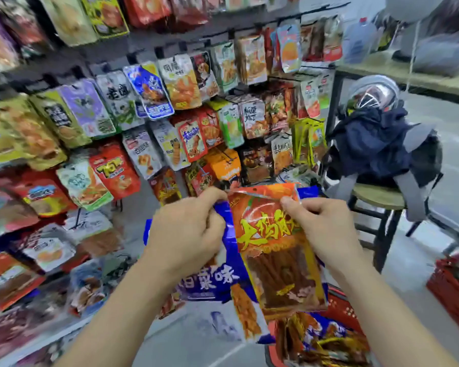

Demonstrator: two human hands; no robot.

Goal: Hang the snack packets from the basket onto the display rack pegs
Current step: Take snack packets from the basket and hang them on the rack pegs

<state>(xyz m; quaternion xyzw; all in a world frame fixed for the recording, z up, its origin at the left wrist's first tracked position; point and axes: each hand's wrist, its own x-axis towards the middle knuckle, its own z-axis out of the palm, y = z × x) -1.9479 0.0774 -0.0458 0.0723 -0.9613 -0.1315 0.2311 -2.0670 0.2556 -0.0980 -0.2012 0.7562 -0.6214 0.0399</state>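
I hold two snack packets in front of the display rack. An orange-red packet with yellow characters lies in front of a blue-and-white packet. My left hand pinches the top left of the packets, its fingers curled over the blue one's edge. My right hand pinches the orange-red packet's top right corner. Below them, at the bottom right, the red basket holds several more packets. The rack's pegs are crowded with hanging packets; an orange one hangs just above my hands.
A wooden stool with a dark jacket, grey bag and helmet stands to the right of the rack. Another red basket sits on the floor at the far right. Grey floor lies between rack and stool.
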